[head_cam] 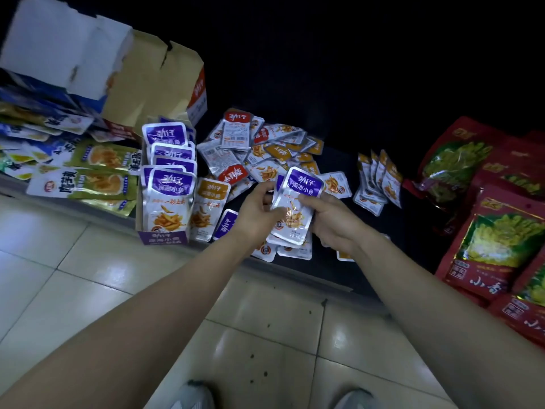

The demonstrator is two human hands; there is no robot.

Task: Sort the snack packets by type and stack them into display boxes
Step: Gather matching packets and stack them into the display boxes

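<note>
Count, by kind:
- Purple box (163,236), lower left of centre: one.
- Purple packets (171,184) showing upright in it: five.
- One purple packet (225,224) flat beside the box; one held packet (296,202) on top at centre.
- Orange packets (382,172) standing at right centre: at least four.
- Red bags (501,240), right edge: at least four.
- Pile (265,152) at centre: I cannot count it, too overlapped.

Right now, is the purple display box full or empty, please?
Nearly full: purple-topped packets stand upright in the purple display box, front to back.

Single head-worn wide-angle view, facing forward and steeply down; shelf (339,113) near ahead, floor tiles (88,261) and shoes (191,394) below.
</note>
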